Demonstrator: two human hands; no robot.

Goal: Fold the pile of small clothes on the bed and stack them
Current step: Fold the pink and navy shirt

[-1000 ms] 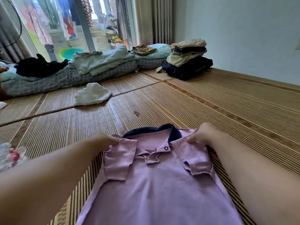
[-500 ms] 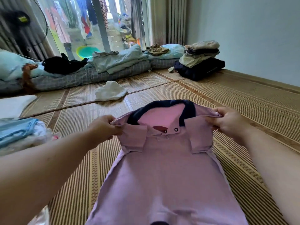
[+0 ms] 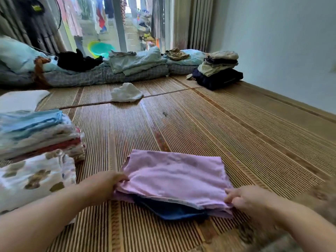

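A pink polo shirt [image 3: 174, 179] lies folded in half on the bamboo mat [image 3: 236, 135], its navy collar poking out at the near edge. My left hand [image 3: 107, 184] pinches the shirt's near left corner. My right hand [image 3: 249, 199] pinches its near right corner. At the left stands a stack of folded small clothes [image 3: 36, 131] with a light blue piece on top, and a white patterned folded piece [image 3: 34, 177] lies in front of it. A crumpled white garment [image 3: 126, 93] rests farther back on the mat.
A second stack of folded clothes [image 3: 218, 68] on a dark bundle sits at the back right by the wall. Grey checked bedding with pale blue quilts [image 3: 134, 64] and a black garment [image 3: 76, 60] lines the back edge before the window.
The shirt was held up by its shoulders with the collar facing me; it has been folded over toward me and now lies doubled on the mat, both hands at its near corners.
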